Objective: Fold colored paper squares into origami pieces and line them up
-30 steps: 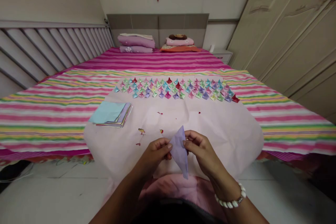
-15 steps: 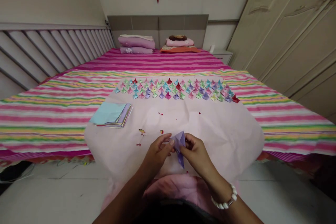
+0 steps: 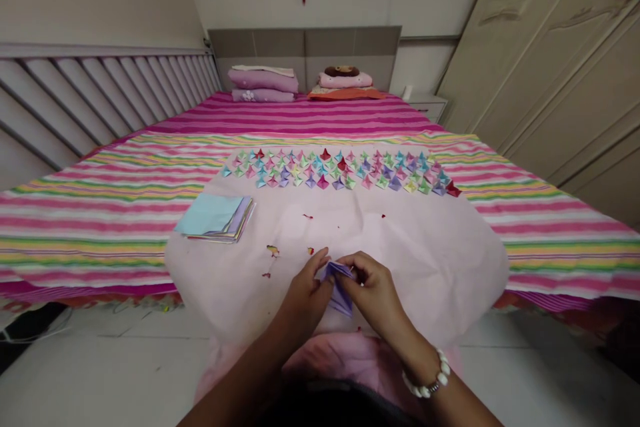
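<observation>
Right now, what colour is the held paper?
The held paper is purple; see the head view.

Room beside right hand (image 3: 374, 287), paper stack (image 3: 213, 215) left

Lighting's looking pretty dim and flat here, with faint pale patches showing on the pinkish sheet (image 3: 425, 247). Shadow is pooling over the floor (image 3: 540, 380) by the striped bedspread (image 3: 100, 213), and the lower right corner is going nearly black. Wide lens is making the wardrobe (image 3: 550, 80) lean hard. Purple paper (image 3: 342, 302) is coming out kinda soft.
</observation>
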`<state>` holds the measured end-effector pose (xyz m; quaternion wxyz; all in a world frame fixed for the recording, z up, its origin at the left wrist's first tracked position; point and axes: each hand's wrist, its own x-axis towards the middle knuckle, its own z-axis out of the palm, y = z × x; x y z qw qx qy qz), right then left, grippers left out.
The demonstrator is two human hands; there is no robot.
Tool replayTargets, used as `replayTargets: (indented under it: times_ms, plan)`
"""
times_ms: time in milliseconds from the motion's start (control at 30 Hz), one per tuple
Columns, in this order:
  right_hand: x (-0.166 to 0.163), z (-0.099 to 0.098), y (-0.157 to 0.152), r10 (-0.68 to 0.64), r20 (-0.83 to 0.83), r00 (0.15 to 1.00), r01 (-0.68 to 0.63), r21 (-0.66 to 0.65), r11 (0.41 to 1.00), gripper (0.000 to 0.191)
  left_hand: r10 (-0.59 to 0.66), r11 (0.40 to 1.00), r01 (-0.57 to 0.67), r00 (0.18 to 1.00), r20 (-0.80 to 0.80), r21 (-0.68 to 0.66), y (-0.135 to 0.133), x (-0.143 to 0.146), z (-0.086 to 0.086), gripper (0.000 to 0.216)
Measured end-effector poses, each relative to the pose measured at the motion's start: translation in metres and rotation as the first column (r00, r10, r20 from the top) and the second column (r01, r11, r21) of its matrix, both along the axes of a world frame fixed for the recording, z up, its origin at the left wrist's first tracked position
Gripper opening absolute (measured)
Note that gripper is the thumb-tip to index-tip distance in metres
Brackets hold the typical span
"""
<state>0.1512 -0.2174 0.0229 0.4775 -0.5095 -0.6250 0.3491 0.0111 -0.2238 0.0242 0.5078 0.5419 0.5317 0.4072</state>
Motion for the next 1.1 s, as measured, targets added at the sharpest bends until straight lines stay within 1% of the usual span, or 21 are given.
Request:
replayTargets:
  times_ms: [133, 200, 300, 433, 500, 600, 667, 733, 833, 867, 933, 967, 1033, 1067, 1100]
  plan:
    - [0.001, 0.0, 0.001, -0.018, 0.05, 0.999, 0.014, 0.067, 0.998, 0.026, 0.009, 0.998, -0.005, 0.998, -0.058, 0.063, 0.004, -0.001, -0.001, 0.057]
    - [0.001, -0.002, 0.002, -0.019, 0.054, 0.998, 0.013, 0.112, 0.994, 0.031, 0.044, 0.996, -0.037, 0.995, -0.091, 0.077, 0.006, 0.001, 0.0, 0.059]
    - [0.0, -0.007, 0.002, -0.005, 0.011, 1.0, 0.003, 0.159, 0.987, 0.035, 0.101, 0.994, -0.098, 0.991, -0.085, 0.044, 0.007, 0.003, 0.002, 0.059]
    - [0.002, -0.013, 0.004, -0.016, -0.087, 0.996, 0.029, 0.145, 0.989, 0.034, 0.08, 0.994, -0.075, 0.995, 0.055, -0.076, 0.009, 0.005, 0.002, 0.056]
    - [0.003, -0.013, 0.005, -0.016, -0.125, 0.992, 0.032, 0.125, 0.992, 0.033, 0.072, 0.996, -0.063, 0.989, 0.132, -0.07, 0.01, 0.004, 0.002, 0.05]
    - [0.005, -0.01, 0.005, -0.008, -0.174, 0.985, 0.033, 0.137, 0.99, 0.035, 0.052, 0.999, -0.047, 0.97, 0.237, -0.026, 0.012, 0.002, 0.002, 0.039]
    - [0.007, -0.005, 0.004, 0.0, -0.212, 0.977, 0.032, 0.147, 0.989, 0.037, 0.028, 0.999, -0.015, 0.954, 0.3, -0.044, 0.012, -0.001, 0.005, 0.035]
    - [0.009, -0.001, 0.004, 0.009, -0.255, 0.967, 0.028, 0.14, 0.99, 0.036, -0.011, 0.994, 0.051, 0.929, 0.369, -0.097, 0.011, -0.004, 0.009, 0.037]
    - [0.013, 0.004, 0.002, 0.026, -0.302, 0.953, 0.004, 0.099, 0.995, 0.031, -0.087, 0.969, 0.183, 0.882, 0.464, -0.167, 0.008, -0.01, 0.014, 0.042]
    - [0.014, 0.005, 0.002, 0.032, -0.315, 0.949, -0.009, 0.073, 0.997, 0.029, -0.099, 0.961, 0.21, 0.871, 0.482, -0.182, 0.007, -0.012, 0.014, 0.044]
    - [0.016, 0.006, 0.0, 0.029, -0.388, 0.921, -0.041, -0.021, 0.999, 0.026, -0.09, 0.959, 0.209, 0.863, 0.497, -0.19, 0.006, -0.014, 0.012, 0.048]
    - [0.016, 0.007, -0.001, 0.015, -0.461, 0.887, -0.062, -0.087, 0.994, 0.026, -0.078, 0.967, 0.187, 0.865, 0.497, -0.174, 0.006, -0.015, 0.01, 0.05]
    - [0.016, 0.007, -0.002, -0.034, -0.63, 0.776, -0.127, -0.208, 0.97, 0.028, -0.073, 0.986, 0.137, 0.871, 0.486, -0.098, 0.006, -0.014, 0.006, 0.054]
    - [0.016, 0.006, -0.003, -0.059, -0.693, 0.719, -0.164, -0.252, 0.954, 0.032, -0.08, 0.992, 0.115, 0.877, 0.474, -0.046, 0.005, -0.013, 0.004, 0.054]
    - [0.015, 0.006, -0.004, -0.078, -0.727, 0.682, -0.196, -0.285, 0.938, 0.037, -0.09, 0.995, 0.099, 0.885, 0.457, 0.006, 0.005, -0.012, 0.002, 0.054]
